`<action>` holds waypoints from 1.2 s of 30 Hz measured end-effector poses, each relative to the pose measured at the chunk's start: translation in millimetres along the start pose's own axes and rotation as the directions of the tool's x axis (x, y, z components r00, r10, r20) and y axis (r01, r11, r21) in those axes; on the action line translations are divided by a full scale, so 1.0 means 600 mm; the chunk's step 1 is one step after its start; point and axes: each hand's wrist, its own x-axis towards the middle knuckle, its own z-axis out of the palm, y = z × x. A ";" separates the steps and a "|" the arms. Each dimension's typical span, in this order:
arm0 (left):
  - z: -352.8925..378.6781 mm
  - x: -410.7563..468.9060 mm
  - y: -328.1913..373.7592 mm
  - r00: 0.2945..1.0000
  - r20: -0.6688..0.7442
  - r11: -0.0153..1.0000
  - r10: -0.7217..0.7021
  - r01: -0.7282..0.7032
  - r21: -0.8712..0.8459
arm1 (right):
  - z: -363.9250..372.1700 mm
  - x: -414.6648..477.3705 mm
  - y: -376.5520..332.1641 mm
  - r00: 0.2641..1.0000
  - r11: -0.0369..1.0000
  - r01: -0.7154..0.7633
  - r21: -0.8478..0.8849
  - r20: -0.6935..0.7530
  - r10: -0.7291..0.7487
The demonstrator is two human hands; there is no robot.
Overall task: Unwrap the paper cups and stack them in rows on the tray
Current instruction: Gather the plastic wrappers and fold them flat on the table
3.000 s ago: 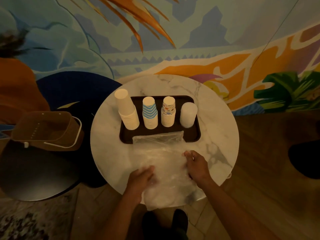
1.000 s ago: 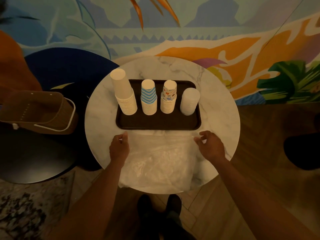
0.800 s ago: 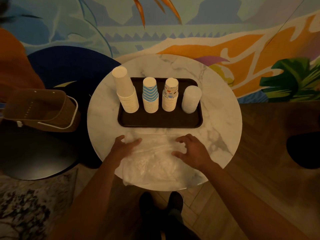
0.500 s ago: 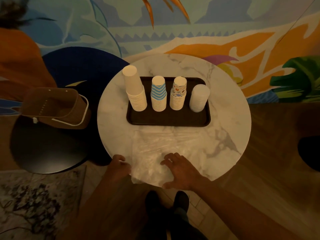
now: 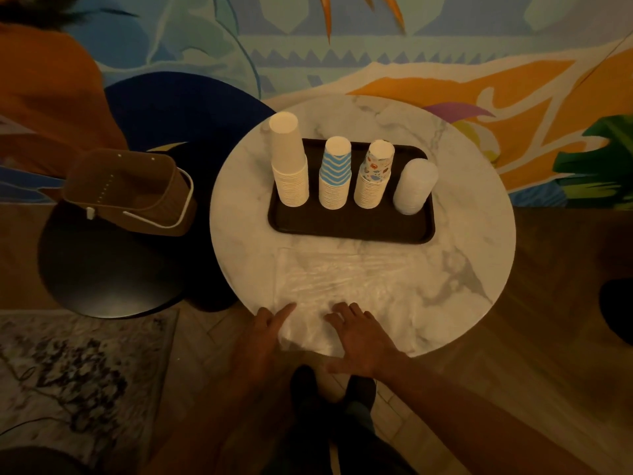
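Cups (image 5: 335, 176): four stacks, one row, along the far edge of the tray (image 5: 349, 232). Wrap (image 5: 342, 279): flat at the near edge of the table (image 5: 239, 234). Your left hand (image 5: 270, 325) and right hand (image 5: 363, 337): fingers straight, pressing the wrap.

Left forearm (image 5: 219, 409) and right forearm (image 5: 466, 402) enter my view from below, converging forward. Left hand (image 5: 270, 326): knuckles up, index finger straight ahead; I cannot make out the other fingers. Right hand (image 5: 363, 335): palm down, fingers straight and spread, thumb splayed left. The hands are near each other but apart.
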 end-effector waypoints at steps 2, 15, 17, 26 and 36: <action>-0.002 0.008 0.002 0.997 -0.057 0.995 0.059 -0.054 0.086 | 0.004 -0.001 -0.007 0.999 0.999 -0.023 -0.024 -0.038 0.022; -0.030 0.066 -0.023 0.912 -0.278 0.947 0.302 -0.254 0.198 | -0.017 0.003 -0.022 0.995 0.995 -0.096 -0.007 -0.032 0.096; -0.027 0.076 -0.024 0.924 -0.295 0.965 0.241 -0.197 0.172 | -0.028 0.006 -0.013 0.990 0.989 -0.141 0.047 -0.025 0.142; -0.015 0.131 -0.016 0.920 -0.337 0.974 -0.198 0.146 -0.173 | -0.103 0.005 0.086 0.916 0.812 -0.401 0.424 0.190 0.353; -0.014 0.151 -0.005 0.897 -0.321 0.953 -0.303 0.275 -0.131 | -0.105 -0.034 0.177 0.913 0.720 -0.401 0.567 0.315 0.261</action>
